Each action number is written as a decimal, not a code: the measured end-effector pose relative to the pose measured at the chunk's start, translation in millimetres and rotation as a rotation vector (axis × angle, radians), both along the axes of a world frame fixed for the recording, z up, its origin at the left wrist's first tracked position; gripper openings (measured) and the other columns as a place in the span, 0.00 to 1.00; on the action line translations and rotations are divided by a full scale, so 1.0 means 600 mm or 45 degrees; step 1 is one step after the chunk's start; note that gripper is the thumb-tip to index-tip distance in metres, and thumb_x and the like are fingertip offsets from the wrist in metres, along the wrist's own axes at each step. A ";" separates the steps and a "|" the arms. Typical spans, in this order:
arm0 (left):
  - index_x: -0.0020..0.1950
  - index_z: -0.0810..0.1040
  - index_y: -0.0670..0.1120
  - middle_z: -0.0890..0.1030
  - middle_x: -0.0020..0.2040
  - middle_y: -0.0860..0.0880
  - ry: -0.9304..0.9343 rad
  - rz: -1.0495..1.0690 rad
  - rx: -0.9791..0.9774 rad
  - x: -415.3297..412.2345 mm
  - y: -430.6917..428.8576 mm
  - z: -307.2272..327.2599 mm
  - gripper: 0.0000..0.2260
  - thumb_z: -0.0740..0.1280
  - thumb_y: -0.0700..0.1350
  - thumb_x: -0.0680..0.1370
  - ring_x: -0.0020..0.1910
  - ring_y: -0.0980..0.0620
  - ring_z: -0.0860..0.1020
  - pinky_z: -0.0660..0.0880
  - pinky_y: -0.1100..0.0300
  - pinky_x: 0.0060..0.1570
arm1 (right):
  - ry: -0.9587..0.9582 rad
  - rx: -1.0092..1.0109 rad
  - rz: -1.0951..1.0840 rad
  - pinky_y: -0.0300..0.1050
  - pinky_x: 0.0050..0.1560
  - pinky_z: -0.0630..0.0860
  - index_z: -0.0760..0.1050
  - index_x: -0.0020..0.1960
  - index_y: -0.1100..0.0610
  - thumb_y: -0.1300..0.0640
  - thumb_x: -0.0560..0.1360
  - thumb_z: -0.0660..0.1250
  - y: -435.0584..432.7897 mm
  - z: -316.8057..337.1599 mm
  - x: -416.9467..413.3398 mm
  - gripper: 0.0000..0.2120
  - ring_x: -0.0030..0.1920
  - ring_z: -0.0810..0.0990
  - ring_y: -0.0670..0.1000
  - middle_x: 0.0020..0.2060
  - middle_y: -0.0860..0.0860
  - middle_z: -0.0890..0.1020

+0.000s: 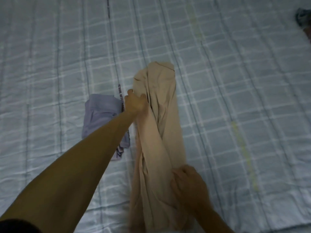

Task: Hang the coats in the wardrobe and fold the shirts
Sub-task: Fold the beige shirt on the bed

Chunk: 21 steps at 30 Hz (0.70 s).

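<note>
A beige shirt (pixel 161 115) lies on the bed as a long, narrow, wrinkled strip running away from me. My left hand (pixel 135 102) reaches far forward and pinches the shirt's left edge near its far end. My right hand (pixel 188 185) presses down and grips the fabric at the near end. A folded lilac shirt (pixel 101 115) rests just left of the beige one, partly hidden under my left forearm.
The bed is covered by a pale blue checked quilt (pixel 235 98) that fills the view. A dark bundle of cloth (pixel 303 17) sits at the far right edge.
</note>
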<state>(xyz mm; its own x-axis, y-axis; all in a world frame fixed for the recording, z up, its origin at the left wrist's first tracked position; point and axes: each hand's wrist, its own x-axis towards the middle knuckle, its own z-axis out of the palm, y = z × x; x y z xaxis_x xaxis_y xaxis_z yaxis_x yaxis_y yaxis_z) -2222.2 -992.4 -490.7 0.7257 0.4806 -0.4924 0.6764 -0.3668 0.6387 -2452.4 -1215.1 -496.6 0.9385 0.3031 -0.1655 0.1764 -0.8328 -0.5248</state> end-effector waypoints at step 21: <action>0.77 0.50 0.39 0.51 0.77 0.38 -0.435 -0.911 0.421 0.022 -0.095 -0.044 0.30 0.58 0.48 0.80 0.75 0.45 0.51 0.47 0.49 0.72 | -0.265 0.253 -0.324 0.52 0.65 0.65 0.70 0.63 0.59 0.51 0.79 0.52 0.080 -0.012 0.117 0.18 0.64 0.68 0.55 0.63 0.58 0.73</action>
<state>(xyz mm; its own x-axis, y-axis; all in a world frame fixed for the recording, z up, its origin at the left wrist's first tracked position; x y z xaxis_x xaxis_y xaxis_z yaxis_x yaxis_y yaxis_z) -2209.2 -1049.6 -517.0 0.9919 -0.0686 -0.1073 0.0018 -0.8349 0.5504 -2382.1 -1167.2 -503.8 0.9952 0.0630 0.0751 0.0969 -0.7495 -0.6549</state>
